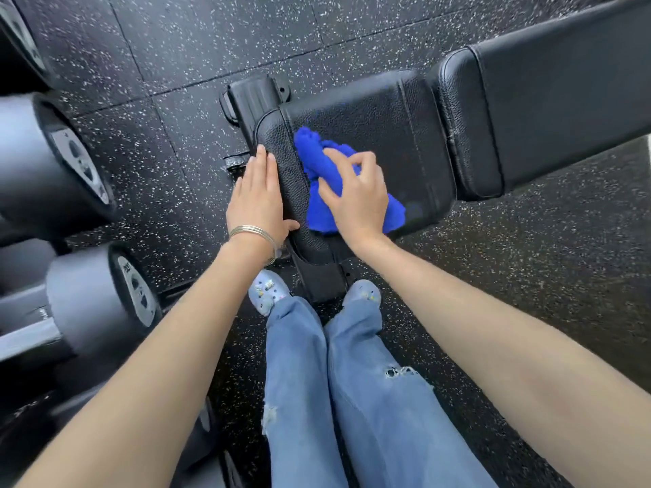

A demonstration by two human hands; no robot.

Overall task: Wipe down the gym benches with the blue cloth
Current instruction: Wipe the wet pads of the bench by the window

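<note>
A black padded gym bench lies across the view, its seat pad (387, 114) in the middle and its longer back pad (549, 100) running off to the upper right. A bunched blue cloth (318, 167) lies on the seat pad near its left end. My right hand (355, 195) rests on top of the cloth with curled fingers gripping its folds. My left hand (259, 199) lies flat with straight fingers against the seat pad's left edge, a thin bangle on its wrist.
Large dumbbells (81, 163) on a rack fill the left side, close to my left arm. The bench's black base frame (253, 96) sticks out beyond the seat. My legs and shoes (266, 294) stand at the bench end on black speckled rubber floor (528, 276).
</note>
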